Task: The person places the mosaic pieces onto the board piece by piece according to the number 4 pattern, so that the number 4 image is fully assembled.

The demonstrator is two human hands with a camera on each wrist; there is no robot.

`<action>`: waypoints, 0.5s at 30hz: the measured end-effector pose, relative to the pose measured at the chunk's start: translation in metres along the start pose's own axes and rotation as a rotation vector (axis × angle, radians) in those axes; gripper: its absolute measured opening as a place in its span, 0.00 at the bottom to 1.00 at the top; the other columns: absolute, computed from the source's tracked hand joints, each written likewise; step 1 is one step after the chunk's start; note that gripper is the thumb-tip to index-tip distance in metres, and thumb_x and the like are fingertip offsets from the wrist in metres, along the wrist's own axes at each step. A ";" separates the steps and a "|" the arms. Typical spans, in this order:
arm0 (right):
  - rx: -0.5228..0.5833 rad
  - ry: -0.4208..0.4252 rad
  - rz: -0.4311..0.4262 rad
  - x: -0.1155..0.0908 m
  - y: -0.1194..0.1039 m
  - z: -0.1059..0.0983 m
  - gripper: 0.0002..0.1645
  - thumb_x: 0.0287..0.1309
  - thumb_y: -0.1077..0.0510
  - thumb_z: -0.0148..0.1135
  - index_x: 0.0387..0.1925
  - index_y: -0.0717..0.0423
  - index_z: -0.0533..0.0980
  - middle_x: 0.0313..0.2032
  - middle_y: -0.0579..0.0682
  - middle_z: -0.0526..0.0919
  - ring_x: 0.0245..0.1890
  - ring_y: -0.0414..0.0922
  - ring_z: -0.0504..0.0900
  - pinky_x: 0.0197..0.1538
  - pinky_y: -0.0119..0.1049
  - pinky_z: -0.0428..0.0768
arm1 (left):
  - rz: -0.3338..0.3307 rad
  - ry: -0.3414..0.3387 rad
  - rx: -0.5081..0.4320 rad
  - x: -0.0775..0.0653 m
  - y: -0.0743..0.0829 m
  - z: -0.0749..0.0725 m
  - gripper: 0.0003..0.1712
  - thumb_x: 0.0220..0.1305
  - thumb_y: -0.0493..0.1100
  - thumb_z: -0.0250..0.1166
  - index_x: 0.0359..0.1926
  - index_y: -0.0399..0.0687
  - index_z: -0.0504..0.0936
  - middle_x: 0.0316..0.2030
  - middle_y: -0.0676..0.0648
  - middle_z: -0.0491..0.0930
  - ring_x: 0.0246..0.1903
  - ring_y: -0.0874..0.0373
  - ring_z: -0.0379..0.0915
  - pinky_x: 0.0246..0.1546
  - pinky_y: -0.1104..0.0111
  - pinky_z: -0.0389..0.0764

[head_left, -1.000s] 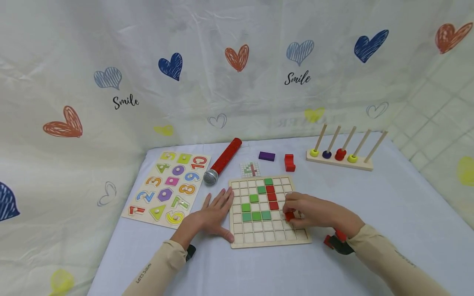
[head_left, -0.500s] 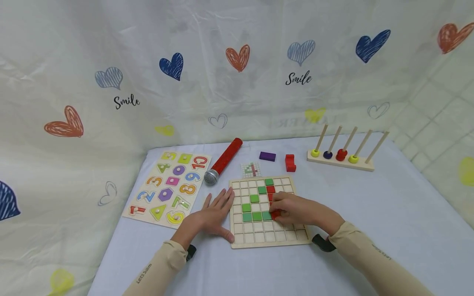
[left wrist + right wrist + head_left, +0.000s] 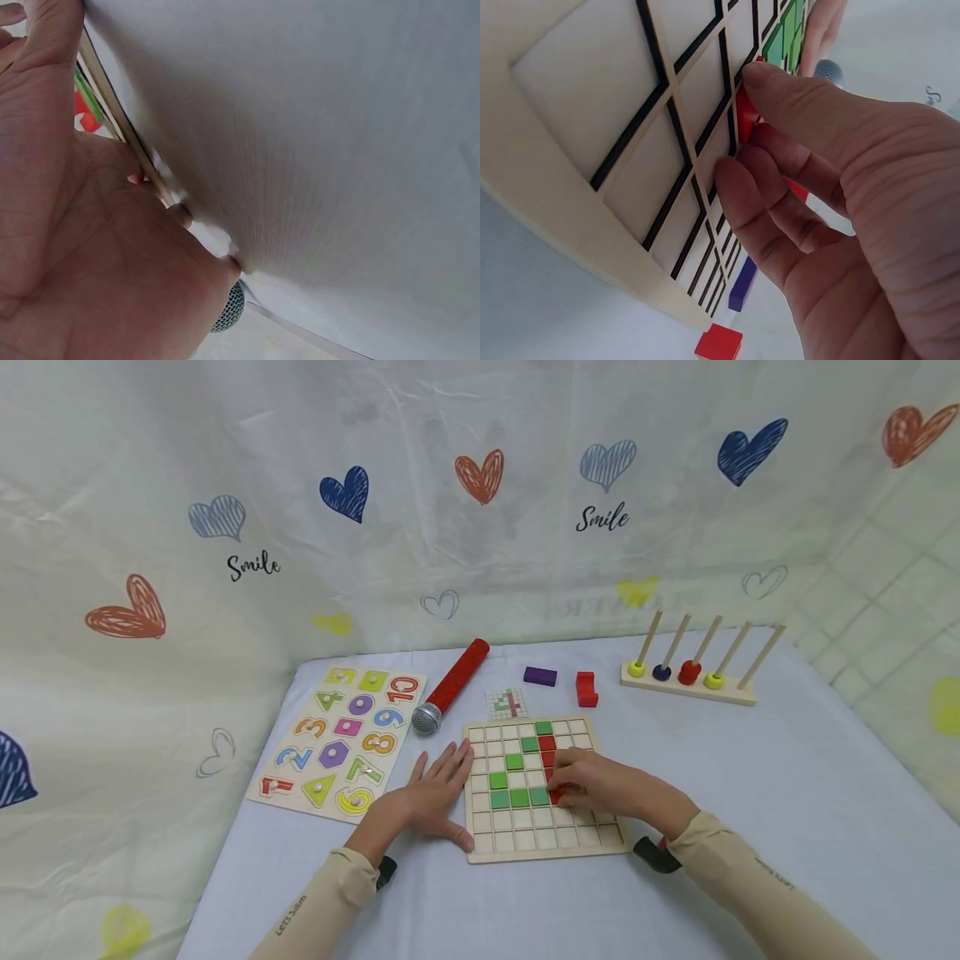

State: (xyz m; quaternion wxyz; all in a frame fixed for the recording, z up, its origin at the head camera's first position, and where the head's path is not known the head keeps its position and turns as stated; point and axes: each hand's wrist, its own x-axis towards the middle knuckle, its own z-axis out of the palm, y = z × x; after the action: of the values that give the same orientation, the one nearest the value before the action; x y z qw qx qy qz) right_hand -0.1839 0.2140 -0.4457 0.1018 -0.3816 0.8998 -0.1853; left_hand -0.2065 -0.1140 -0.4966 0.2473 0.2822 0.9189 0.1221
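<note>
A wooden grid board (image 3: 547,857) lies flat in the middle of the table, with several green tiles (image 3: 519,798) and a column of red tiles (image 3: 547,742) in its cells. My right hand (image 3: 611,785) is over the board's right half, pinching a red square tile (image 3: 745,118) between thumb and fingertips. That tile sits right at a cell below the other red ones, beside the row of green tiles. My left hand (image 3: 429,797) rests with straight, spread fingers along the board's left edge, thumb near the lower left corner.
Behind the board lie a small pattern card (image 3: 507,703), a red microphone (image 3: 452,683), a purple block (image 3: 540,676) and a red block (image 3: 587,690). A number puzzle (image 3: 337,743) is at left. A peg stand with beads (image 3: 686,685) stands back right.
My right hand has moved left across the board with the red tile, from the right side to the red column, and stays there since half a second ago. My left hand has not moved.
</note>
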 end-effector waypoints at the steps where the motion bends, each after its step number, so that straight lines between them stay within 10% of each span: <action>1: -0.003 0.001 -0.001 0.000 -0.001 -0.001 0.14 0.63 0.59 0.77 0.50 0.55 0.90 0.40 0.46 0.81 0.42 0.39 0.74 0.46 0.30 0.84 | 0.000 0.004 0.002 0.000 0.000 0.000 0.86 0.47 0.75 0.80 0.88 0.50 0.32 0.88 0.50 0.23 0.88 0.49 0.16 0.84 0.39 0.21; 15: 0.016 0.036 -0.054 -0.017 -0.002 -0.012 0.19 0.65 0.59 0.76 0.56 0.54 0.87 0.50 0.51 0.85 0.48 0.45 0.82 0.52 0.35 0.90 | 0.014 0.006 0.004 -0.005 0.003 -0.002 0.85 0.48 0.74 0.80 0.88 0.49 0.34 0.88 0.48 0.26 0.88 0.47 0.18 0.84 0.38 0.23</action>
State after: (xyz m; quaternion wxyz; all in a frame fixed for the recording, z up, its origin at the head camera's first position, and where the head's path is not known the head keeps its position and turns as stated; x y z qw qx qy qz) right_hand -0.1751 0.2279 -0.4336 0.0835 -0.4015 0.8894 -0.2021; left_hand -0.2023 -0.1146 -0.4917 0.2433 0.2889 0.9177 0.1229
